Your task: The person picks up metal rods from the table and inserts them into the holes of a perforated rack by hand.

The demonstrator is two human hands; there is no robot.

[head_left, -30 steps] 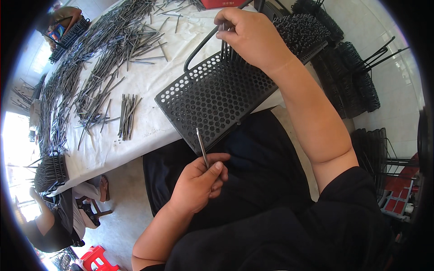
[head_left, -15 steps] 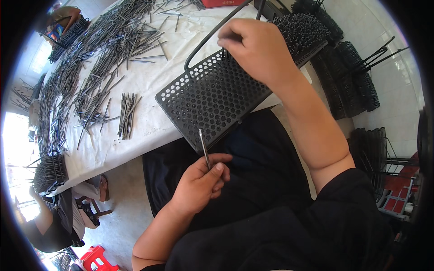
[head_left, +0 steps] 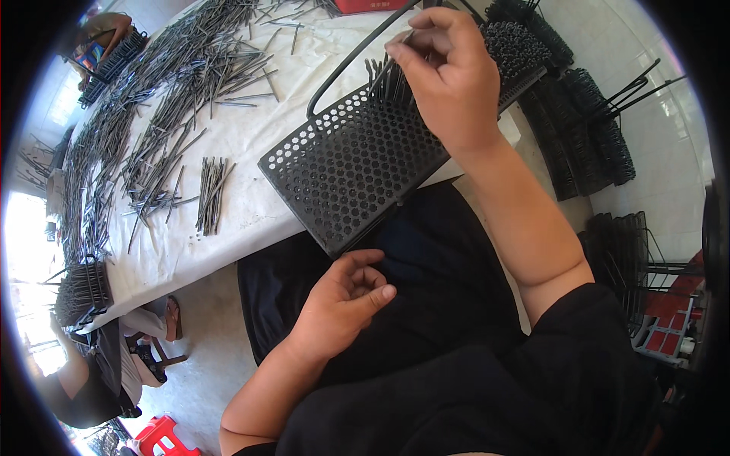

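Observation:
A black perforated metal rack (head_left: 346, 182) with a bent handle leans tilted between the table edge and my lap. Rods stand in its holes toward the far side, partly behind my right hand (head_left: 449, 68). That hand is raised over the rack, thumb and fingers pinched on a thin metal rod (head_left: 409, 36) whose end just shows. My left hand (head_left: 346, 300) is below the rack's near corner, fingers loosely curled, thumb apart, nothing in it. A small bundle of metal rods (head_left: 213, 196) lies on the white-covered table (head_left: 255, 201) to the left.
Long heaps of loose metal rods (head_left: 171, 106) spread over the table's left side. A red box (head_left: 372, 6) sits at the far edge. Filled black racks (head_left: 574, 144) stand at the right by the tiled wall. Another person (head_left: 84, 380) and a red stool (head_left: 163, 437) are at lower left.
The rod has left my left hand, whose fingers have loosened. My right hand has risen slightly and moved right, with a rod end now showing at its fingertips.

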